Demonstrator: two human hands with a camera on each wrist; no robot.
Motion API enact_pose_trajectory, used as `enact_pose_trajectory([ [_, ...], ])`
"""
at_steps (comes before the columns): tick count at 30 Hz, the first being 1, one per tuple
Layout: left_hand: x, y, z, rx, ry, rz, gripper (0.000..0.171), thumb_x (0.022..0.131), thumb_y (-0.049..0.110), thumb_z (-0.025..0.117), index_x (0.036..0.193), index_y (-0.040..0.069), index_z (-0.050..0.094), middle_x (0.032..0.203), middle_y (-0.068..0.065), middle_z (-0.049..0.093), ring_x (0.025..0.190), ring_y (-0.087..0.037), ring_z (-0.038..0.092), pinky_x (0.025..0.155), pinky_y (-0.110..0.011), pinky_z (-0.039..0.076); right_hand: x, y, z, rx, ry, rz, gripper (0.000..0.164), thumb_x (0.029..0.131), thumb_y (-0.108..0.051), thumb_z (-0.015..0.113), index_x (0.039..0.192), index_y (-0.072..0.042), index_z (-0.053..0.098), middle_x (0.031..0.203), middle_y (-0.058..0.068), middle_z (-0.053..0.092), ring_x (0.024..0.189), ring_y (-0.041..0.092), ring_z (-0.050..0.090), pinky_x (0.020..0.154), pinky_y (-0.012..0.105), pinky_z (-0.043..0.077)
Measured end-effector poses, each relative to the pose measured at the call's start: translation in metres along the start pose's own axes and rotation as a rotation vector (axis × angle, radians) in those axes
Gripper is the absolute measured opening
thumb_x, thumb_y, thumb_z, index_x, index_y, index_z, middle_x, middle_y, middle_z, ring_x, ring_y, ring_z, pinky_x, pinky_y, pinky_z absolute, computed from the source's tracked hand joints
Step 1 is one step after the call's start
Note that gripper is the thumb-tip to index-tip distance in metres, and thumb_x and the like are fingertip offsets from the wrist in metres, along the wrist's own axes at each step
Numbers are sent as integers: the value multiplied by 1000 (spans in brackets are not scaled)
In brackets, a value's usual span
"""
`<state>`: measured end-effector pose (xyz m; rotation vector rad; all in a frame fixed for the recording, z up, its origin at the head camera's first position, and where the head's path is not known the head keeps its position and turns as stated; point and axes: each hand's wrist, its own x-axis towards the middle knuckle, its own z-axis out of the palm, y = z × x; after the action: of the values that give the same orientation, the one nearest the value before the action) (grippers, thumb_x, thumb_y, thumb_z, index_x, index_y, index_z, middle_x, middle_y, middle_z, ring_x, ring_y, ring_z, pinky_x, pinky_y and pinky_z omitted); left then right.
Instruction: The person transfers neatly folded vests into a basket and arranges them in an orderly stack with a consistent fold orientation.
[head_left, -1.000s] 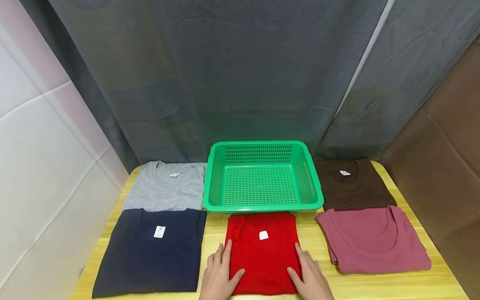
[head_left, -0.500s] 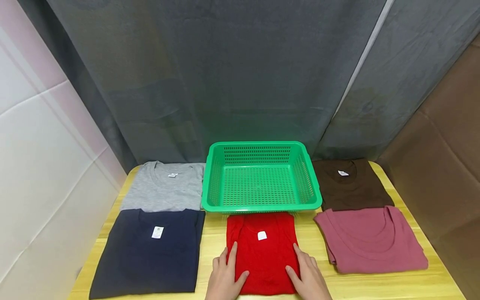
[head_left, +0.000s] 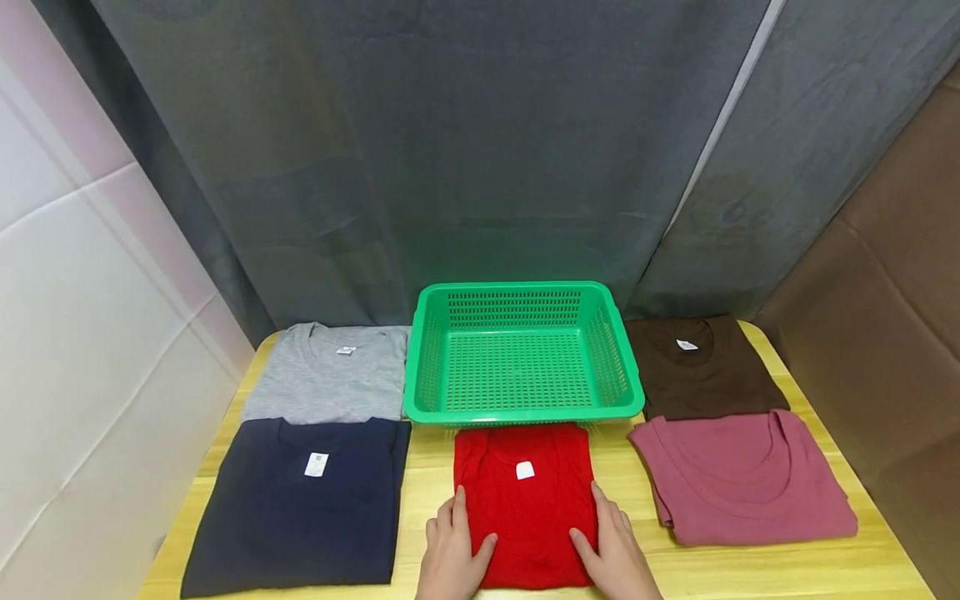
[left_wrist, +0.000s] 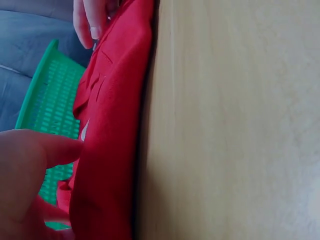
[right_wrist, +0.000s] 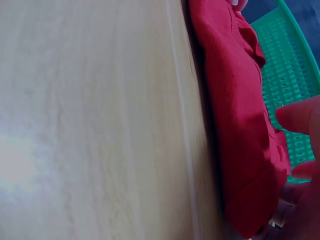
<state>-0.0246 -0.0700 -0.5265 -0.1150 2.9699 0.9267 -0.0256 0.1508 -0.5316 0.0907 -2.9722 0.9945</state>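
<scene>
A folded red shirt [head_left: 528, 517] with a white neck label lies flat on the table, just in front of the green basket [head_left: 517, 415]. At its left edge rests my left hand [head_left: 453, 554], fingers extended along the side and thumb over the top of the cloth. My right hand [head_left: 615, 550] lies the same way along the right edge, its thumb [right_wrist: 295, 115] on the near side in the right wrist view. In the left wrist view the left thumb [left_wrist: 62, 150] touches the cloth by the label. The lower fingers are partly hidden there.
A grey shirt [head_left: 330, 383] and a navy shirt [head_left: 300, 517] lie folded at the left. To the right are a folded brown shirt [head_left: 701, 383] and a folded pink shirt [head_left: 757, 492]. A dark grey curtain [head_left: 480, 167] hangs behind the wooden table [head_left: 750, 575].
My left hand has shifted slightly right, in against the red shirt's edge. The right hand has barely moved, and the shirt stays where it was.
</scene>
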Motion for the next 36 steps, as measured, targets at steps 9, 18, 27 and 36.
enact_pose_trajectory([
  [9, 2, 2, 3, -33, 46, -66, 77, 68, 21, 75, 127, -12, 37, 108, -18, 45, 95, -32, 45, 67, -42, 46, 2, -1, 3, 15, 12, 19, 67, 82, -17, 64, 132, 13, 30, 113, 19, 49, 104, 32, 47, 87, 47, 42],
  [18, 2, 2, 2, -52, 65, -77, 75, 67, 19, 76, 124, -14, 40, 102, -18, 47, 91, -31, 49, 74, -44, 47, 6, 0, 7, 72, 57, 23, 60, 81, -16, 64, 127, 14, 39, 104, 16, 53, 97, 30, 52, 84, 45, 44],
  [27, 4, 2, 0, -62, 72, -58, 72, 67, 18, 75, 122, -14, 41, 100, -18, 49, 86, -30, 53, 75, -44, 47, 6, -2, 4, 115, 85, 25, 57, 81, -16, 64, 125, 13, 41, 107, 20, 55, 99, 34, 55, 85, 47, 44],
  [36, 7, -1, -3, -75, 46, -35, 68, 71, 19, 72, 122, -15, 41, 96, -17, 49, 79, -29, 55, 72, -43, 49, 7, -1, 3, 139, 80, 23, 58, 81, -16, 64, 126, 12, 41, 114, 25, 54, 105, 38, 53, 87, 49, 42],
])
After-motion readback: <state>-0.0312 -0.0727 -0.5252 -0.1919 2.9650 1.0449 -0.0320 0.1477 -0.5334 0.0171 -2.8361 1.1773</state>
